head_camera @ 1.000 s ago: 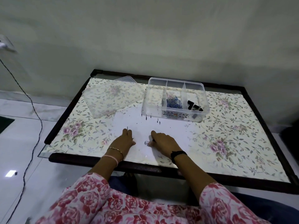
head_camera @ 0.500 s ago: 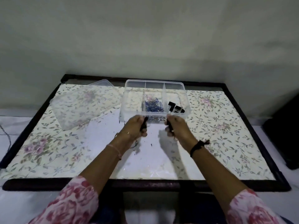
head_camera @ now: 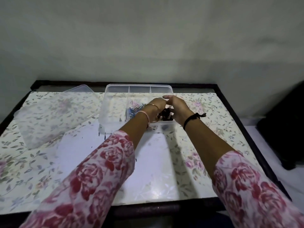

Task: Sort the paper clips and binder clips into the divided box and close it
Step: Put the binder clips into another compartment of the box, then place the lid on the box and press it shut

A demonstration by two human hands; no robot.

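The clear divided box (head_camera: 138,87) stands open at the back of the table. Its middle compartment holds blue paper clips (head_camera: 134,110). Black binder clips (head_camera: 166,115) lie in the right compartment. Both my hands are over that right compartment, close together. My left hand (head_camera: 156,104) is curled downward with its fingertips hidden among the black clips. My right hand (head_camera: 177,106) has its thumb lifted away from the fingers, and the fingers point down at the clips. The left compartment looks empty.
The clear lid (head_camera: 54,112) lies on the flowered tablecloth left of the box. A few tiny dark pieces (head_camera: 104,137) lie on the white patch in front of the box. A wall rises behind the dark-framed table, and a dark object (head_camera: 286,129) stands at the right.
Both hands rose from the table, each pinching a dark clip at the box's front wall, and have now moved over the right compartment. The camera has shifted closer.
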